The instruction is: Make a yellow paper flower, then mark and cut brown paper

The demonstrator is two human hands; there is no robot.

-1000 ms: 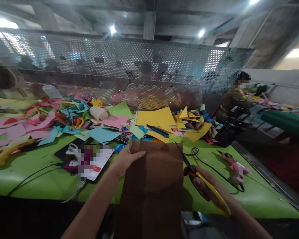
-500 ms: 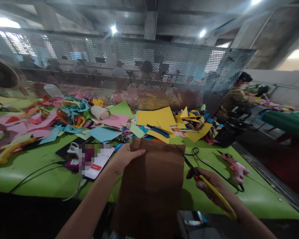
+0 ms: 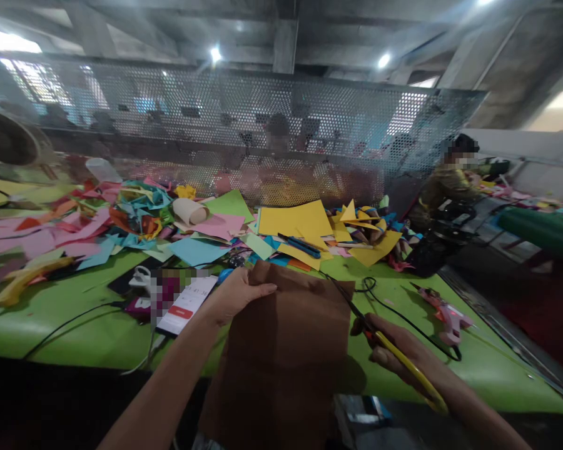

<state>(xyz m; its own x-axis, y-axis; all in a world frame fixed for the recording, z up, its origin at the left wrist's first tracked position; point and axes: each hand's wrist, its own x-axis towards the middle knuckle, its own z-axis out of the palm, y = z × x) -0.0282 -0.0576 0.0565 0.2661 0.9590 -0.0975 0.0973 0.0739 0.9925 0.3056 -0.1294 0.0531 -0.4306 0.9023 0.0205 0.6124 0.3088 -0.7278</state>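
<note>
A large brown sheet [image 3: 288, 350], paper or felt, hangs over the front edge of the green table. My left hand [image 3: 244, 290] pinches its top left corner, thumb on the near face. My right hand [image 3: 389, 340] is closed round the yellow handles of a pair of scissors [image 3: 406, 362]. Their dark blades lie at the sheet's upper right corner, pointing up and left. Part of the blades seems to be behind or against the sheet's top edge. Fingers of the right hand partly hide the handle loops.
Coloured paper scraps [image 3: 141, 203] and yellow sheets [image 3: 293, 222] heap along the back. A phone [image 3: 187, 306] lies left of the sheet. On the right is a pink glue gun [image 3: 443, 312] with its cable; a yellow tool [image 3: 32, 278] lies far left. One person [image 3: 450, 178] sits at right.
The sheet's top edge has shifted slightly, its right corner a little lower and further right. Both hands keep their hold, and the scissors have barely moved.
</note>
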